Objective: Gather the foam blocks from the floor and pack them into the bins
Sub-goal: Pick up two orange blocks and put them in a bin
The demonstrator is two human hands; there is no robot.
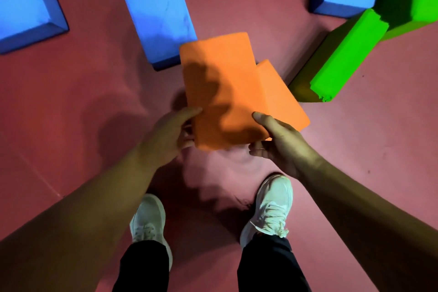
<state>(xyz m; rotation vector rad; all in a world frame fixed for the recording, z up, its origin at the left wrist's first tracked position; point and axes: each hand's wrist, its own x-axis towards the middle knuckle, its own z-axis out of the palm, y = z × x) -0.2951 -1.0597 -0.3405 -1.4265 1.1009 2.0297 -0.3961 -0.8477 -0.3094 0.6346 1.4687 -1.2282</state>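
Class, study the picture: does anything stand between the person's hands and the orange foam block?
Nothing visible does. The left hand and the right hand grip the near end of the orange foam block, one on each side. No bin is in view.

No text, label, brand or number readable anywhere. orange foam block between left hand and right hand: plain faces. blue blocks and green blocks beyond the hands, white sneakers below them: unmarked too.
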